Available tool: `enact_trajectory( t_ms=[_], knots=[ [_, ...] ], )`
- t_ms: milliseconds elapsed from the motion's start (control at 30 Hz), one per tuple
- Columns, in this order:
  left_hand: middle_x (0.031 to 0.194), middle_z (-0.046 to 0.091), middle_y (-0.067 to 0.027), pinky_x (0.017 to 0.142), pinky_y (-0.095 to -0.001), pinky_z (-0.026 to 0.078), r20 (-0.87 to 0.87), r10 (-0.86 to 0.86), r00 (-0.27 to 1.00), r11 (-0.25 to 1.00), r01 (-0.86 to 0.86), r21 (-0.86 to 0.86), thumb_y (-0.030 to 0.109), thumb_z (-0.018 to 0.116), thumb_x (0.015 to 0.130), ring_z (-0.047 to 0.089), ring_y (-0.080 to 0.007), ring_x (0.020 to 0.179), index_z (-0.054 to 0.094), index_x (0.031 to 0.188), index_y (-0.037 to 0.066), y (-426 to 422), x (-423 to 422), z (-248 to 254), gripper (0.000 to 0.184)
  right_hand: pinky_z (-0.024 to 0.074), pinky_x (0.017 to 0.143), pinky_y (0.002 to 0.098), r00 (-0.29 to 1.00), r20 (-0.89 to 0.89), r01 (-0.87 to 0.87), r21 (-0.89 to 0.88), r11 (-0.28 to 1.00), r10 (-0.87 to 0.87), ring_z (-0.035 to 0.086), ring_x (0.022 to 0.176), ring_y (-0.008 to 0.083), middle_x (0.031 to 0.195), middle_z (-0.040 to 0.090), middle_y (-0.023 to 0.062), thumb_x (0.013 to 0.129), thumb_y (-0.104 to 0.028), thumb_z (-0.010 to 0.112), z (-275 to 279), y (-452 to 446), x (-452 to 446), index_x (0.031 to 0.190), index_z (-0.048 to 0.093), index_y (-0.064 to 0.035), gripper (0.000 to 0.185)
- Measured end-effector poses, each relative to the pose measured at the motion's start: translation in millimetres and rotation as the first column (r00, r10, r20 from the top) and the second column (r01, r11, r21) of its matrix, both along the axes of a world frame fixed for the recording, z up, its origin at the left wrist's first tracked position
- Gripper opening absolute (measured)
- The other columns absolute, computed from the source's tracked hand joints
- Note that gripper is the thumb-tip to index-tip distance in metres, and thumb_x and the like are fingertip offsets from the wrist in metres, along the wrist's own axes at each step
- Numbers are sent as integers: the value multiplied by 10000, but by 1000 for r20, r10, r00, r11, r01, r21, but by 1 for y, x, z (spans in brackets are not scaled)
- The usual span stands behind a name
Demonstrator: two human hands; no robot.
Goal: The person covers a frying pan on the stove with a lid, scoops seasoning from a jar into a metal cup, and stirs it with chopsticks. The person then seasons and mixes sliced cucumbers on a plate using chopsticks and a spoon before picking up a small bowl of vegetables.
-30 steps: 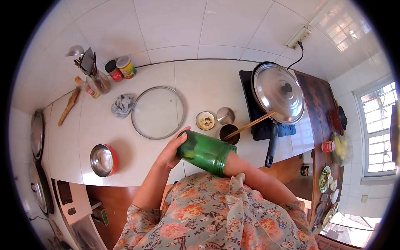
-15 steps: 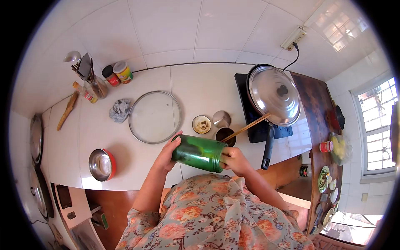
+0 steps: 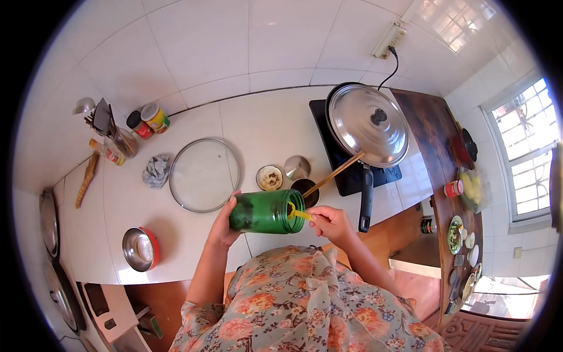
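Observation:
My left hand (image 3: 224,224) is wrapped round the base of a green jar (image 3: 258,212), which lies tilted on its side with its open mouth toward the right. Pinched in my right hand (image 3: 332,225) is a yellow spoon (image 3: 302,215). Its bowl is at the jar's mouth and carries something dark. Just beyond the jar stands a dark cup (image 3: 307,192) with chopsticks (image 3: 334,173) leaning out of it toward the pan. Beside that cup are a metal lid (image 3: 297,167) and a small bowl (image 3: 270,178) with pale and brown contents.
A lidded pan (image 3: 368,125) sits on a black cooktop (image 3: 347,185), its handle (image 3: 366,199) pointing toward me. Leftward lie a glass lid (image 3: 205,175), a crumpled cloth (image 3: 156,171) and a red-sided metal bowl (image 3: 141,249). Utensils and jars (image 3: 155,118) line the back left wall.
My right hand has drawn back from inside the jar's mouth, bringing the yellow spoon into view. The jar's mouth has turned more toward me, and the view has shifted.

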State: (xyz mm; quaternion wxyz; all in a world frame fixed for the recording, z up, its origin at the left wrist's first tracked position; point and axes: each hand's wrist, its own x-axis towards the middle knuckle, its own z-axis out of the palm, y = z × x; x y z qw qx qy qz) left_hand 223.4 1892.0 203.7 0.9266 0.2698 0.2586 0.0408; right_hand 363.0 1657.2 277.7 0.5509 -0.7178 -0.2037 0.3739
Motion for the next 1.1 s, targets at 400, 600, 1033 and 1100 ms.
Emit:
enact_trajectory(
  t_ms=[400,600,1033,1100],
  knots=[
    [1228,424,-82,820,-494,414,21,-6,1000,995,8,-101,439,570,785,445,-274,1091,321,1287,173,0,-3,-6,620,358,428,174,997,-66,49,8,999,-48,470,501,49,712,588,63,840,-42,483,1,-7,10,980,598,1,186],
    [1252,403,-80,823,-532,392,-23,-12,1000,992,9,-124,456,559,784,419,-293,1117,328,1289,188,2,-7,-10,616,332,422,169,986,-149,74,21,997,-70,447,497,50,715,586,67,839,-49,495,6,-11,10,977,597,4,179],
    [1229,444,-46,832,-533,374,-81,47,996,990,-57,-131,476,547,772,428,-297,1105,441,1179,263,15,-28,-15,472,321,416,166,915,-130,389,32,921,-382,452,492,49,709,571,62,852,-50,482,-20,-39,10,977,580,5,168],
    [1223,451,-41,816,-508,381,-99,60,993,987,-74,-142,484,540,772,435,-292,1094,444,1176,277,16,-30,-17,464,335,420,171,918,-49,395,-1,919,-394,464,498,51,709,569,56,855,-52,477,-26,-35,7,968,579,3,162]
  ],
)
